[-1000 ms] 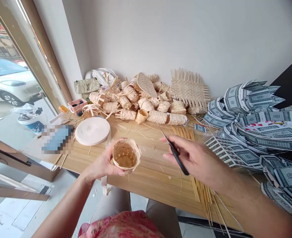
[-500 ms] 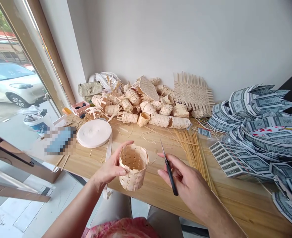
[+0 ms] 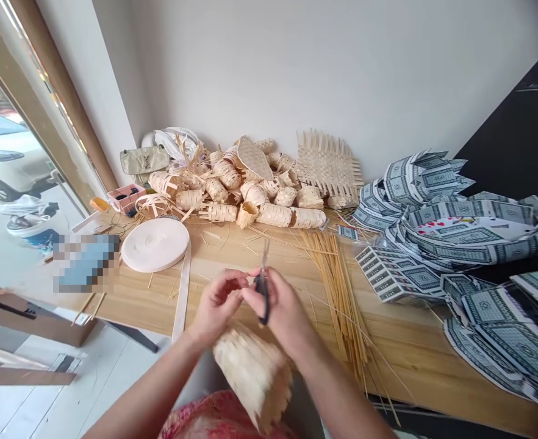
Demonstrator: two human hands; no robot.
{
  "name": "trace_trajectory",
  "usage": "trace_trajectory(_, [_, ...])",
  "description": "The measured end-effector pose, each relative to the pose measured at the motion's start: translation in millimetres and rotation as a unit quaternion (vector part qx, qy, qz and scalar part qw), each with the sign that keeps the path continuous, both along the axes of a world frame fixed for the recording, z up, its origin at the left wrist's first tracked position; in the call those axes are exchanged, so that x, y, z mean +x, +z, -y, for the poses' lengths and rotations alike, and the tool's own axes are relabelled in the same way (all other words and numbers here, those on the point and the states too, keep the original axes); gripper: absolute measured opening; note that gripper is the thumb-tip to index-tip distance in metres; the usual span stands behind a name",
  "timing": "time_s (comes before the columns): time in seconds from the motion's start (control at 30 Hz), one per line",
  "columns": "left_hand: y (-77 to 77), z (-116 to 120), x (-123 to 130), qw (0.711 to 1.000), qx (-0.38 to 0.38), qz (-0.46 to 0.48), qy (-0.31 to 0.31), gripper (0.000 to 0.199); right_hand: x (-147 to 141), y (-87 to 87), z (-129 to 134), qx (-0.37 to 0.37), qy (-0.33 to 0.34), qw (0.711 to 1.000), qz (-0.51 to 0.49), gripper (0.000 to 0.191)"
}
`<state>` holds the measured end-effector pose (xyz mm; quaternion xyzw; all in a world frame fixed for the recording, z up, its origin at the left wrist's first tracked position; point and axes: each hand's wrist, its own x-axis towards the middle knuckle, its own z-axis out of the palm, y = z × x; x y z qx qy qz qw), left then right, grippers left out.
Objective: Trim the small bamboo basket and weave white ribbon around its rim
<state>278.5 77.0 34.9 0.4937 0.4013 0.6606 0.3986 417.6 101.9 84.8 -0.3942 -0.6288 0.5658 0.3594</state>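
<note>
Head view: scissors (image 3: 263, 291) are being gripped in the right hand (image 3: 282, 305).
A woven basket (image 3: 251, 375) is being carried just below both hands, long axis tilted rightward; the left hand (image 3: 216, 305) is being curled shut.

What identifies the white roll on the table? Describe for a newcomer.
On the wooden table, below the heap of baskets, lies a flat white tape roll. A loose strip trails to the front edge; unlike its woven neighbours, it is smooth.

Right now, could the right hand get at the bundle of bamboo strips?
Probably yes: the right hand, pinching small scissors, sits just left of the bundle, and nothing bulky lies between them.
</note>
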Motion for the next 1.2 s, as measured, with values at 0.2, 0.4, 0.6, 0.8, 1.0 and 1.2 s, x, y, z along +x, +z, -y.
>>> trace_trajectory(0.2, [-16.7,-10.3,15.2,0.985,-0.004,-0.017,0.173,0.011,-21.7,-12.8,-2.9,0.022,-0.131,0.986,-0.102,0.03])
trace_trajectory(0.4, [0.0,13.3,-32.7,0.989,0.012,-0.144,-0.017,0.014,-16.6,-23.4,-18.1,-0.118,0.018,0.98,-0.159,0.033])
trace_trajectory(0.6, [-6.2,52.1,-64.8,0.892,0.13,-0.401,-0.164,0.049,-18.4,-47.5,3.4,-0.218,-0.055,0.953,-0.203,0.038])
trace_trajectory(0.8, [-22.1,51.3,-54.7,0.884,0.095,-0.457,-0.014,0.046,-21.2,-36.3,-0.4,-0.31,-0.129,0.907,-0.255,0.04])
trace_trajectory(1.0, [-12.1,24.8,-38.8,0.918,0.033,-0.396,0.016,0.034,-20.5,-28.5,-23.4,-0.332,-0.204,0.854,-0.345,0.041])
trace_trajectory(1.2, [-17.2,18.5,-52.0,0.873,0.04,-0.472,-0.117,0.084,-27.6,-35.6,-29.2,-0.318,-0.228,0.834,-0.388,0.044])
